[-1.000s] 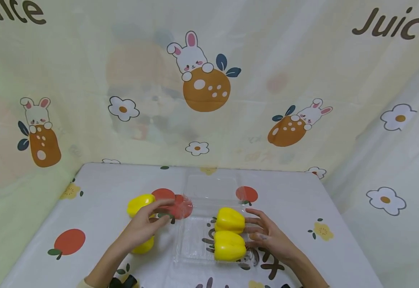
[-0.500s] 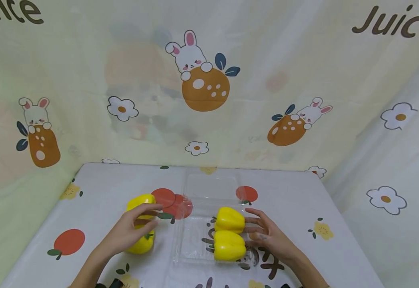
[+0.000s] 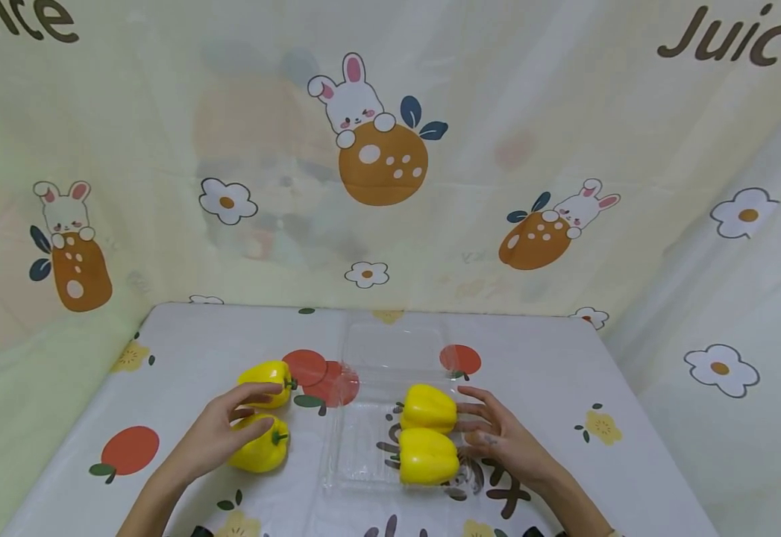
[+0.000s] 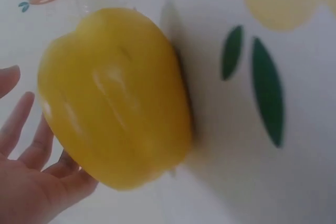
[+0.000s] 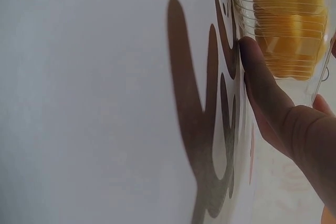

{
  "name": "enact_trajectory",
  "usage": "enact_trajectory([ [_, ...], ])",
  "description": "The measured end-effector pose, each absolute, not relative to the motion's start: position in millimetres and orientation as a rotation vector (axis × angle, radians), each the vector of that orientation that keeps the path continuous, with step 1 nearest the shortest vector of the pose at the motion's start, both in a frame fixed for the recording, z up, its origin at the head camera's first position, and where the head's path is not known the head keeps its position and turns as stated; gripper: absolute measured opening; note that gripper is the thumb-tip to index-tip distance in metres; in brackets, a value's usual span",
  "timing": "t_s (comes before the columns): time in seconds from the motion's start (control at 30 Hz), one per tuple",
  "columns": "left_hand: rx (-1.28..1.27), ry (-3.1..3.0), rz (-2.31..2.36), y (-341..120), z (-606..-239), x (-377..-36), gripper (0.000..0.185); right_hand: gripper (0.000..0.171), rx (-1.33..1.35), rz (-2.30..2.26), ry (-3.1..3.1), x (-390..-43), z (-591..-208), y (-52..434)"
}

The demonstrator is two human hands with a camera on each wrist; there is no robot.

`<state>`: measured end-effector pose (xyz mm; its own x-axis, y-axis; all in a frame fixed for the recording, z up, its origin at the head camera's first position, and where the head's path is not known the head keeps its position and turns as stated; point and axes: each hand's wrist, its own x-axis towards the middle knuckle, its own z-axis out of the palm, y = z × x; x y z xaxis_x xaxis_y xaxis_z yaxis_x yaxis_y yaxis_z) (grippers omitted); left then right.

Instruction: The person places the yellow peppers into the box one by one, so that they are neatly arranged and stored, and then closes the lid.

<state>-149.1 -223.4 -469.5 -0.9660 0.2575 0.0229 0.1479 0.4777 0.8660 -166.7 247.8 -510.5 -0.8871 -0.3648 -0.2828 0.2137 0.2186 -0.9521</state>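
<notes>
Four yellow bell peppers, glossy and lobed, green stems on the two at left. Nearer left pepper (image 3: 260,446) lying on its side on the bench (image 3: 551,373), just in front of the farther left pepper (image 3: 265,374). Left hand (image 3: 218,436) cupped over the nearer one, fingers loosely curved, palm against its skin. Two more peppers (image 3: 428,409) (image 3: 427,456) side by side in one clear plastic tray (image 3: 356,455), touching. Right hand (image 3: 497,436) spread, fingers straight, thumb tip against the tray's ribbed wall, gripping nothing.
</notes>
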Motion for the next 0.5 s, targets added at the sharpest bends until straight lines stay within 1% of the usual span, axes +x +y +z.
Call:
enact_trajectory([
  [0.23, 0.211, 2.548, 1.433, -228, -478, -148, 0.055, 0.081, -0.163, -1.726, 2.029, -167, -510, 249],
  [0.5, 0.237, 2.503, 1.400, -237, -488, -146, 0.062, 0.082, -0.176, -1.739, 2.015, -168, -510, 250],
])
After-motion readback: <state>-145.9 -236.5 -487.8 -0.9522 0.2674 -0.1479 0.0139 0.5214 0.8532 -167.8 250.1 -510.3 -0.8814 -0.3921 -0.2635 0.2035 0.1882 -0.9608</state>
